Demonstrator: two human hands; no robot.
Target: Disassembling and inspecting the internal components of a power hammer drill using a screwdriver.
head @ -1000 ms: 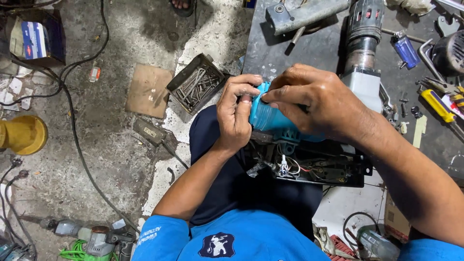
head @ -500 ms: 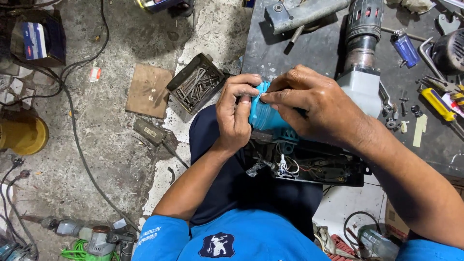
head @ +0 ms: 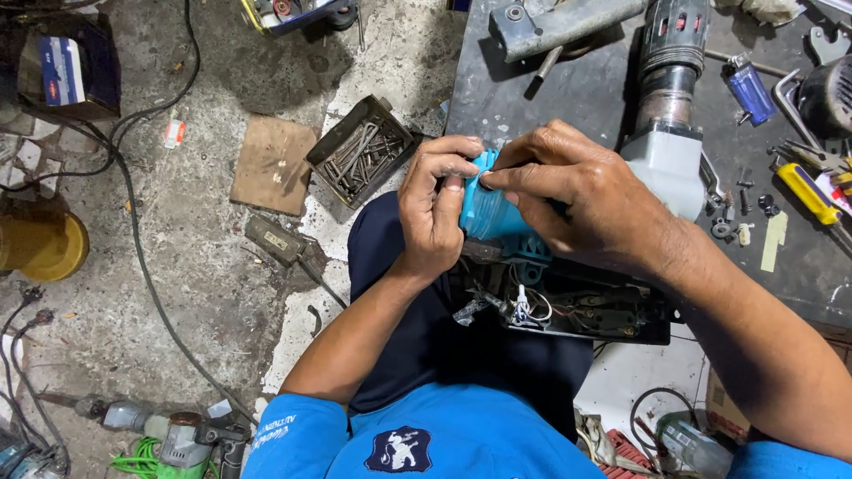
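Gripping a turquoise plastic housing [head: 490,211] between both hands over the lap, a person in a blue shirt works at the near edge of a dark metal worktop [head: 586,98]; the left hand [head: 433,208] wraps its fingers round the housing's left side with the thumb pressed near its top rim, while the right hand [head: 581,191] closes over it from the right, forefinger and thumb pinched at the same upper edge. The housing sits just above an opened black tool body [head: 568,306] whose thin white and red wires [head: 524,306] lie exposed, and it appears to belong to that tool. By its look the shell is light, stiff moulded plastic with ribbed sides that should give the fingers purchase, though a thin rim could crack if levered hard, so the broad ribbed flanks seem the safer place to hold, keeping clear of the fine wiring below, which looks easily snagged. Beyond the hands lies a heavy grey and black rotary hammer [head: 670,106], with a yellow-handled screwdriver [head: 806,193] and a small blue lighter [head: 750,90] well off to the right. On the concrete floor [head: 177,293] to the left stand an open metal tin of nails [head: 362,151] beside a scrap of cardboard [head: 273,164], a yellow pot [head: 40,250] and trailing black cables [head: 133,222]; another power tool [head: 173,430] rests near the bottom edge
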